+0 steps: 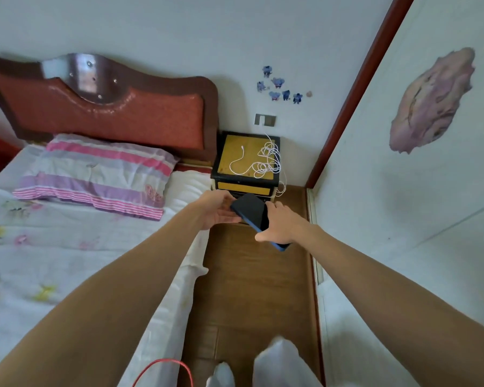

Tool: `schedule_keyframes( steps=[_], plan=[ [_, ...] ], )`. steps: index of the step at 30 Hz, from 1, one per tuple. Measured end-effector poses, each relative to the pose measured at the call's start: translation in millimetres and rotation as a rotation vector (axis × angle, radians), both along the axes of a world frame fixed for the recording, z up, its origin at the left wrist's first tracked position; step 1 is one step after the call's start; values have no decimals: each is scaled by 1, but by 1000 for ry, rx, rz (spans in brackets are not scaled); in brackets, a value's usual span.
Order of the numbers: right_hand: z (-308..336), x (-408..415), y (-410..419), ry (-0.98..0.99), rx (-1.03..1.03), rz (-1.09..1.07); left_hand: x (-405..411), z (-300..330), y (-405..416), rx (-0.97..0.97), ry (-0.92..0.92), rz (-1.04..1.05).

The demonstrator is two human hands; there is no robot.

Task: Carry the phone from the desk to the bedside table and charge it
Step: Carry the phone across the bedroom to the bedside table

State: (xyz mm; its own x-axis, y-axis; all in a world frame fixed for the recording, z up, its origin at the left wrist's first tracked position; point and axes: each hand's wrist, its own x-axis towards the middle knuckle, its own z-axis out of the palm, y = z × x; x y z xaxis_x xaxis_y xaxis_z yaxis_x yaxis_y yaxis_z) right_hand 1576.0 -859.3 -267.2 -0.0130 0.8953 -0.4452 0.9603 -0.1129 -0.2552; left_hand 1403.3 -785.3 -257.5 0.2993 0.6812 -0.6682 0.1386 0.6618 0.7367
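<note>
A dark phone [253,211] with a blue edge is held in the air, just in front of the bedside table [235,152]. My right hand [280,224] grips its lower end. My left hand [217,209] touches its upper left side with the palm turned up. The table has a yellow top and a black frame. A white charging cable [266,160] lies coiled on that top, with one loose end [243,146] pointing toward the wall. Part of the cable hangs over the table's right side.
A bed [67,261] with a floral sheet and a striped pillow [101,174] fills the left. A wall socket plate [265,120] sits above the table. A wardrobe door [403,191] closes the right side. Brown wooden floor [257,289] runs between them. A red cord [162,370] loops at the bottom.
</note>
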Motion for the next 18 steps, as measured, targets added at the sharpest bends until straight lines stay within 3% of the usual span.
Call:
schedule_keyframes(
  steps=[18],
  plan=[
    [-42, 85, 315, 121, -88, 156, 73, -38, 286, -53, -4, 232]
  ],
)
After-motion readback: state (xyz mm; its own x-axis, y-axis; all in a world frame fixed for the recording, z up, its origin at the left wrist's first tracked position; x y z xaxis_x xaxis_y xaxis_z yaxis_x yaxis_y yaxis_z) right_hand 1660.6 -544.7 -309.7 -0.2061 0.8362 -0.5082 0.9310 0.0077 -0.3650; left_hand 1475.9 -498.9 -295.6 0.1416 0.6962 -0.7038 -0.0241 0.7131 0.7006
